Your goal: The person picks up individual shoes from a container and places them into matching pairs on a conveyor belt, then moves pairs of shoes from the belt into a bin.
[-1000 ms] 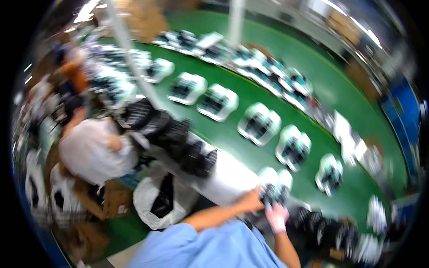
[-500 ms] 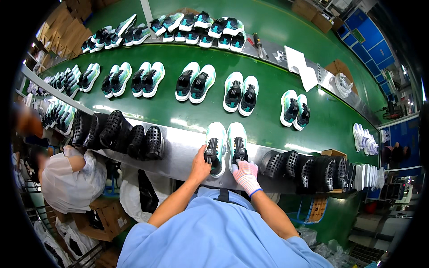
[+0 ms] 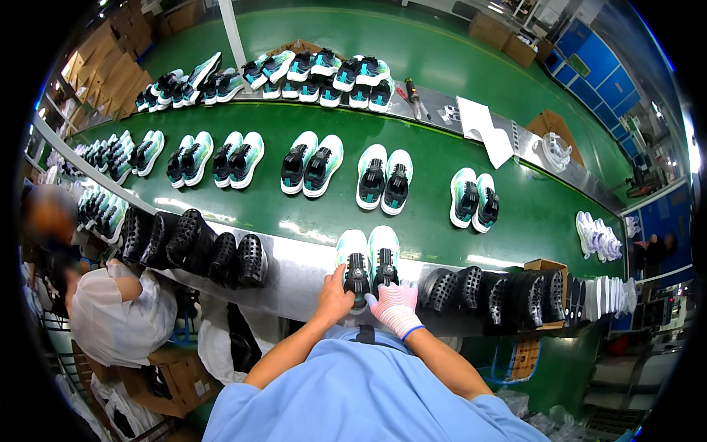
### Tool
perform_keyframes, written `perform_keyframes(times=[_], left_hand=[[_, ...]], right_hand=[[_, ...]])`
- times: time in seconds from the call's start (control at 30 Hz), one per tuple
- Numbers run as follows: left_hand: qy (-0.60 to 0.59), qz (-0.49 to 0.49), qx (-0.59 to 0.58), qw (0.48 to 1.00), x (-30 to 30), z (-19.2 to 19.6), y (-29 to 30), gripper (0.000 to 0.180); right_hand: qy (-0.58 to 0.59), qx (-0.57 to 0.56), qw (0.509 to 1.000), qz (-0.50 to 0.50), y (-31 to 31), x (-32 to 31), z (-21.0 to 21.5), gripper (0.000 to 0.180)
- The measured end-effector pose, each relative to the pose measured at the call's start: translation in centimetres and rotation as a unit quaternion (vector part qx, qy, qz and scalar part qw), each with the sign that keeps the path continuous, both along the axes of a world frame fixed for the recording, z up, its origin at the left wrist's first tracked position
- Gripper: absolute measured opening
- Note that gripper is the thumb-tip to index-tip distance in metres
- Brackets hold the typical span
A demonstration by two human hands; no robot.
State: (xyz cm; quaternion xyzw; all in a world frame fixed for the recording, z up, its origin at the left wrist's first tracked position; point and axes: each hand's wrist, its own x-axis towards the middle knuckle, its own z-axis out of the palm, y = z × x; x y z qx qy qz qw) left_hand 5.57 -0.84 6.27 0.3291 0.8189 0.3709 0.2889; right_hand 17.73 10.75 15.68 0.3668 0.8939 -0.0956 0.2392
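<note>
Looks mid-handling on one pair of mint-and-white sneakers (image 3: 384, 241), side by side at the worktop (image 3: 294, 274)'s near edge; matching pairs (image 3: 322, 168) already out farther over. Fingers half-curled, left hand (image 3: 336, 299) against the left one, gloved right hand (image 3: 396, 308) at the other's heel; can't tell how tight a grip. Smooth pale toes, striped knit glove (image 3: 405, 318), hole-dotted black shoes (image 3: 193, 237) to the left.

Flr: glossy green floor (image 3: 331, 26), upper ctr, past the line.
Conv: long green conveyor belt (image 3: 530, 214), metal edge strips (image 3: 294, 272) both sides.
Post: pale upright post (image 3: 232, 33), upper L.
Ctns: brown cartons (image 3: 114, 81) stacked L, more upper R.
Bkgd R: blue panels (image 3: 600, 74).
Light: white glare (image 3: 308, 233) on belt.
</note>
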Motion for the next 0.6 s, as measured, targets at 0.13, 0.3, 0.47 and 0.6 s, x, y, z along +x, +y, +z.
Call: perform_keyframes(times=[0.13,0.3,0.47,0.6], left_hand=[[-0.085,0.001,0.026,0.996,-1.0,-1.2,-1.0,0.079],[-0.113,0.004,-0.035,0.993,-1.0,-1.9,-1.0,0.081],[-0.177,0.016,-0.028,0.984,-1.1,-3.3,-0.7,0.081],[-0.233,0.032,-0.031,0.971,-1.3,-4.0,-1.2,0.080]], right_hand=[[-0.005,0.007,0.999,0.034,-0.4,0.5,0.7,0.050],[0.028,-0.048,0.995,0.087,-1.5,0.6,1.5,0.048],[-0.019,-0.087,0.993,0.083,-1.3,-1.0,0.7,0.037],[-0.009,-0.062,0.995,0.077,-1.6,-0.9,0.2,0.036]])
